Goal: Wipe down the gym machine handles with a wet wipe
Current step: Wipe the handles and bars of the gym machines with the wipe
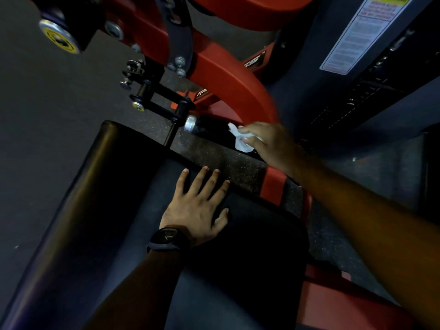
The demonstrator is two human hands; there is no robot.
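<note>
Our left hand lies flat and spread on the seat pad, while the stiff handle runs leftward from our right hand, which pinches the wipe, soft and limp, likely best kept bunched under the fingertips.

Blk seat pad, L hand flat atop.

White letters "RA" are seen on the red frame just beyond the right hand; the rest of the word is hidden. On the label far beyond that hand, to its right, a blurred yellow "WARNING" header is made out; the small print cannot be read.
</note>
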